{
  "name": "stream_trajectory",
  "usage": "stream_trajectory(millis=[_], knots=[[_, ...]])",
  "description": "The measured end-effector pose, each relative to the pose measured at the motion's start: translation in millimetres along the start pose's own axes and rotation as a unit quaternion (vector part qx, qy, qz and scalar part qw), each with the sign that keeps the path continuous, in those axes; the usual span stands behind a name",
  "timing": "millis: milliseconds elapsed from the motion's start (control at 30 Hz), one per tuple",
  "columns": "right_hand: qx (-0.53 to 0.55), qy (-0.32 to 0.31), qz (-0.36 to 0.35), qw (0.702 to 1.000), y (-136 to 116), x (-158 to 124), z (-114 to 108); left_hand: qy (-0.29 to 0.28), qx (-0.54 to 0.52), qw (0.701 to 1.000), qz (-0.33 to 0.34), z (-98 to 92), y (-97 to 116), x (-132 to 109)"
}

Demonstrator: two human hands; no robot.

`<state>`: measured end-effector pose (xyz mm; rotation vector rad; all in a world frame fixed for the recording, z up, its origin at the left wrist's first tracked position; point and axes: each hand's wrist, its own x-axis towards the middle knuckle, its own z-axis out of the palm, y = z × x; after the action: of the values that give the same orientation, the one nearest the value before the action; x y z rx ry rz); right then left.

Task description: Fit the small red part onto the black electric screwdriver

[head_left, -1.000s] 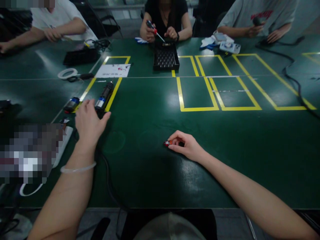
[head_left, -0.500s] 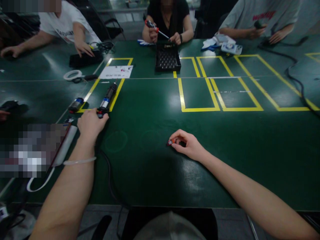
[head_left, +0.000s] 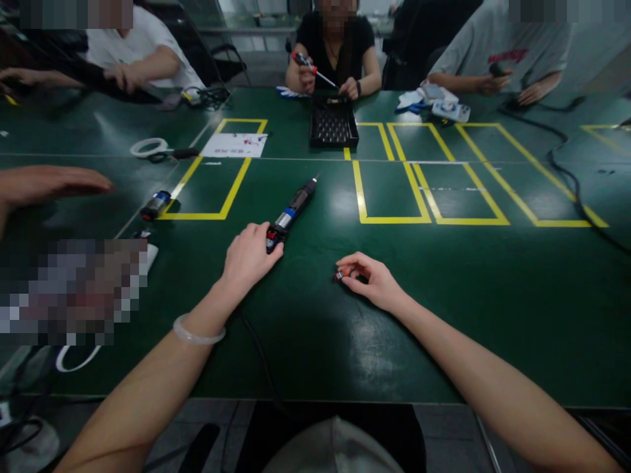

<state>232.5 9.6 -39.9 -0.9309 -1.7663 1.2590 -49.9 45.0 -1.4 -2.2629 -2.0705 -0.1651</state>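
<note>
My left hand [head_left: 249,257] is closed round the rear end of a black electric screwdriver [head_left: 290,211] with silver and blue bands. Its thin tip points up and away to the right, low over the green table [head_left: 468,276]. In my right hand [head_left: 373,282], thumb and fingertips pinch a small red-orange and silver part [head_left: 341,274], whose exact kind is too small to tell. The right wrist rests near the table surface, a short way right of the screwdriver. A dark cord [head_left: 259,348] runs from under my left forearm to the table's front edge.
Another cylinder-shaped tool [head_left: 156,205] lies at left, near a co-worker's hand [head_left: 59,180]. A white sheet [head_left: 234,144] lies inside yellow tape. Across the table a person holds a screwdriver [head_left: 318,71] over a black tray [head_left: 334,139]. A black cable [head_left: 566,174] crosses the right side.
My left hand has carried the electric screwdriver rightward, out of the yellow-taped area. My right hand keeps its pinch. A co-worker's hand has come in at left, and the far-left person has lifted a dark object.
</note>
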Motion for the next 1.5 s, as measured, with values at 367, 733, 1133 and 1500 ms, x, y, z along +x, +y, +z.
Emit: stream_trajectory(millis=[367,733,1133,1500], knots=[[0.007,0.021,0.017,1.000,2,1,3,-0.031,-0.095,0.984,0.146,5.5,71,-38],[-0.070,0.080,-0.024,0.994,9,3,9,-0.067,-0.111,0.980,0.153,0.2,88,-41],[-0.171,0.044,-0.049,0.983,-1,8,6,-0.105,-0.157,0.967,0.172,-1.0,82,-23],[-0.161,0.063,-0.052,0.984,-4,1,7,-0.091,-0.154,0.968,0.178,2.5,81,-26]])
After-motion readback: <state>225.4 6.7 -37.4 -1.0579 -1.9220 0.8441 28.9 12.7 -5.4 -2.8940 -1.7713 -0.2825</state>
